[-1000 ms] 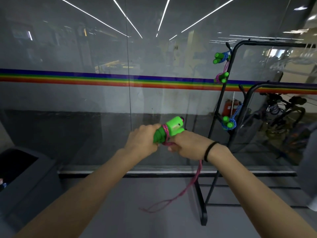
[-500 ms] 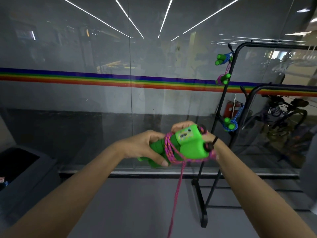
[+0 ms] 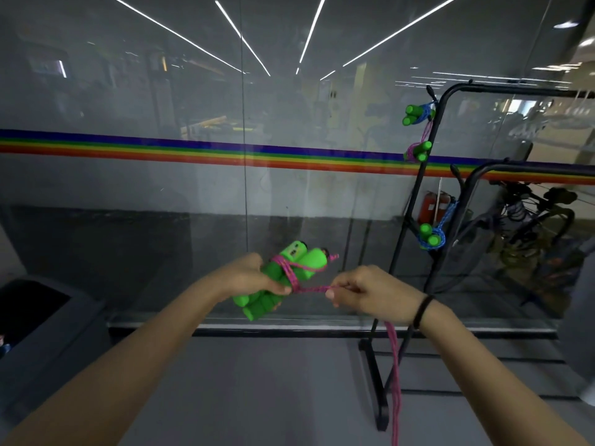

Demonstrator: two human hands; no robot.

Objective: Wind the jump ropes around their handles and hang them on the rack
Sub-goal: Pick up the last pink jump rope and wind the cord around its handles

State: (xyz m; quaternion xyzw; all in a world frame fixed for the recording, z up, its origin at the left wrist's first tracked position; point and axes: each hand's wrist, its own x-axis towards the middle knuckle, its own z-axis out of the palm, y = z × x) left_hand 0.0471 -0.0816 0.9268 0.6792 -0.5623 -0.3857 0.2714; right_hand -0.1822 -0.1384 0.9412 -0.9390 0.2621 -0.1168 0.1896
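My left hand (image 3: 249, 280) grips two green jump-rope handles (image 3: 291, 273) held side by side, tilted up to the right. A pink rope (image 3: 314, 288) is wound round them a few turns. My right hand (image 3: 367, 292) pinches the rope just right of the handles and holds it taut; the loose end hangs down below my right wrist toward the floor. The black rack (image 3: 415, 201) stands at the right. On it hang three wound ropes: a blue one (image 3: 417, 113) at the top, a pink one (image 3: 418, 152) under it, and a blue one (image 3: 431, 237) lower down.
A glass wall (image 3: 193, 188) with a rainbow stripe runs across in front of me. A dark bin (image 3: 42, 320) stands at the lower left. The rack's black foot (image 3: 375, 387) lies on the grey floor near the hanging rope. Bicycles show behind the glass at right.
My right hand has come off the handles and moved right, drawing the pink rope out sideways. The handles have shifted left and lower in my left hand.
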